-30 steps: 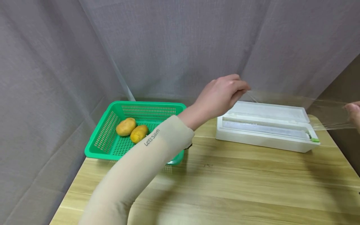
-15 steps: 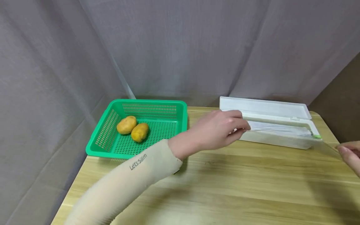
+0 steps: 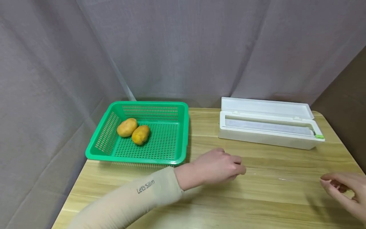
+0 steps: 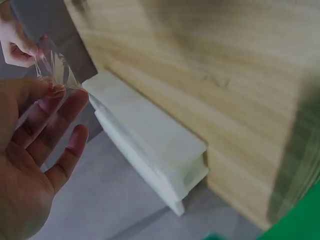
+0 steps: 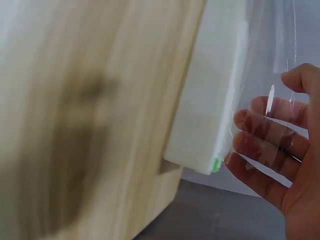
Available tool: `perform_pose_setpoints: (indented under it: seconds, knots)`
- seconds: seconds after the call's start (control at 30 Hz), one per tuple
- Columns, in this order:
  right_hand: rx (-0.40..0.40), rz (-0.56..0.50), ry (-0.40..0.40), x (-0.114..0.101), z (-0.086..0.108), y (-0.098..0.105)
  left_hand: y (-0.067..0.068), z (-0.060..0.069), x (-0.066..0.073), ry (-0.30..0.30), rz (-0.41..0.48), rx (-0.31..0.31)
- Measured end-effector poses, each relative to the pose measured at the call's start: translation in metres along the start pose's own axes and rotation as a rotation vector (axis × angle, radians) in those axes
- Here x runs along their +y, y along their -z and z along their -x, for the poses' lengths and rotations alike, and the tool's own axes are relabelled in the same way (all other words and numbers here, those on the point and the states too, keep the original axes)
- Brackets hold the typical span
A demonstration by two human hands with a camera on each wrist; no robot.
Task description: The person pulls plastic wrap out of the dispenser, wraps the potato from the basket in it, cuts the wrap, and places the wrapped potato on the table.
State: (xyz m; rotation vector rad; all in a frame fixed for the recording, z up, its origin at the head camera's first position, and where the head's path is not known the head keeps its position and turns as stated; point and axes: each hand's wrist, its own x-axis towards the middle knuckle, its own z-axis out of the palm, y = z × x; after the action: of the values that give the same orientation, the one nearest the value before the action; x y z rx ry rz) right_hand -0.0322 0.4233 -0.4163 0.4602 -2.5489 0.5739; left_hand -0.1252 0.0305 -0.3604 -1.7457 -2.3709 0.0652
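In the left wrist view, my left hand (image 3: 217, 167) pinches clear cling film (image 4: 61, 70) between thumb and fingertip, its other fingers loosely bent. Opposite it, my right hand (image 3: 346, 192) holds the film's other side; in the right wrist view the sheet lies across its fingers, with the thumb bent over. Between the hands the film barely shows in the head view, apart from small glints above the table. Behind them stands the white cling film dispenser box (image 3: 268, 142), its lid (image 3: 267, 107) raised, with a film roll (image 3: 267, 126) inside and a green slider (image 3: 319, 136) at its right end.
A green plastic basket (image 3: 183, 133) stands left of the box, holding two yellowish oval potatoes or mangoes (image 3: 127, 127). Both sit on a wooden table (image 3: 257, 210). Grey curtain (image 3: 177, 51) hangs close behind the table and along its left side.
Both hands have come down and toward the person, away from the dispenser box. The film, which stretched over the box half a second ago, now appears apart from it in the head view.
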Motion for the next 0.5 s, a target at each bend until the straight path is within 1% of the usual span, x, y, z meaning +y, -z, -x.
perform_pose_setpoints:
  seconds: [0.07,0.13,0.23,0.33,0.4,0.5]
  knots:
    - [0.011,0.013,0.051,0.003,0.006,-0.005,-0.007,0.001,0.005,-0.006,-0.034,-0.022]
    - [-0.001,0.046,0.072,0.004,0.011,-0.01,-0.014,0.003,0.01,-0.017,-0.074,-0.051]
    - [-0.042,0.112,0.099,0.004,0.019,-0.016,-0.026,0.004,0.016,-0.032,-0.126,-0.119]
    - [-0.105,0.183,0.102,0.004,0.027,-0.021,-0.038,0.003,0.021,-0.034,-0.153,-0.177]
    - [-0.208,0.219,0.04,0.002,0.03,-0.023,-0.045,0.003,0.023,-0.028,-0.163,-0.203]
    - [-0.39,0.269,-0.11,-0.002,0.031,-0.026,-0.053,0.003,0.025,-0.019,-0.173,-0.203]
